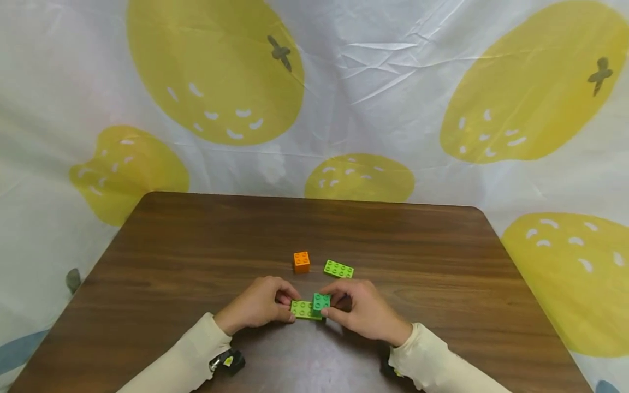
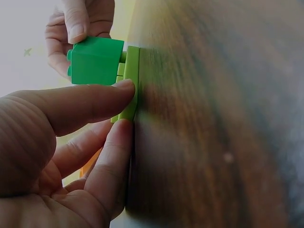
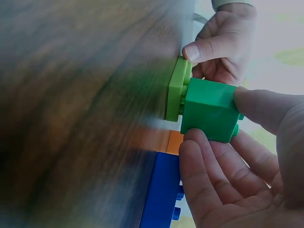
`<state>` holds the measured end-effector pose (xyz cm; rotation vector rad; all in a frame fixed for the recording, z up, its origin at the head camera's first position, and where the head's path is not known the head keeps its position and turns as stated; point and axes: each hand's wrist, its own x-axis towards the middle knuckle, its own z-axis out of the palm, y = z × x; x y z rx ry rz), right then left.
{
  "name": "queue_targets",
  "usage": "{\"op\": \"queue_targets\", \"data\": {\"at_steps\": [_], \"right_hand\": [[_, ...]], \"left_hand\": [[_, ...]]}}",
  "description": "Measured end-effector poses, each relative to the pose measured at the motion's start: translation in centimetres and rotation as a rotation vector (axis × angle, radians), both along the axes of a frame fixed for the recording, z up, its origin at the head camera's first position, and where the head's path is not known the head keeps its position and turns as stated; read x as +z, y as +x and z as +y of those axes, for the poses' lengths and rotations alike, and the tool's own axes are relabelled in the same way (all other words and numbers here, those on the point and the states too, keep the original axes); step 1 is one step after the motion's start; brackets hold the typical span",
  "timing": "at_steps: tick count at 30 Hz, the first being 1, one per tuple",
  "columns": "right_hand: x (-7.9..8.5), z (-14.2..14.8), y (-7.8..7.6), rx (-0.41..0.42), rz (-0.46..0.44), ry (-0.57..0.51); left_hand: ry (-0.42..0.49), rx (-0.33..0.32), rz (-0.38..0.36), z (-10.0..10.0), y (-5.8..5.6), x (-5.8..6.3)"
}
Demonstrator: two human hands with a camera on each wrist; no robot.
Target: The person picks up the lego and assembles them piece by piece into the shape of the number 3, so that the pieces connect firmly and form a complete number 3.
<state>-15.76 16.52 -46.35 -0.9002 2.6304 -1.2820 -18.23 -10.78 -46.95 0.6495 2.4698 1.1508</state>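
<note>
With curled fingers, grips the plate (image 1: 302, 310) by its left end: thumb of the left hand (image 1: 260, 305) on the near long side, fingertips on the far one. Pinches the green block (image 1: 321, 302) between thumb and fingers of the right hand (image 1: 366, 311), directly above the plate's right end, over a thin gap visible in both wrist views. Cannot tell contact between block and plate there.

As for the plate, runs left to right along its long axis, right end slightly nearer the body, studs upward, flat along the table (image 1: 417, 234), roughly midway between the side edges. As for the green block, points its studs up too, square on top.

Beyond the plate, note the orange block (image 1: 301, 262), studs up, and to its right the other plate (image 1: 339, 268), slanted, right end nearer the body, close to the right hand. In the right wrist view, see also a blue block (image 3: 161, 190) just beside the fingertips.

Leaves broad wood on either side of the hands, well short of both slanting side edges. Going forward, meets the orange block and other plate first, then more wood up to the far edge, then a white sheet (image 1: 344, 109) printed with yellow fruit.
</note>
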Motion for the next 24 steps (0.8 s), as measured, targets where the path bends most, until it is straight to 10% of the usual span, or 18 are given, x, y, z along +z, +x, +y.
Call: {"op": "queue_targets", "data": {"at_steps": [24], "right_hand": [[0.2, -1.6, 0.3, 0.034, 0.035, 0.023]], "left_hand": [[0.009, -0.005, 0.015, -0.5, 0.2, 0.0]]}}
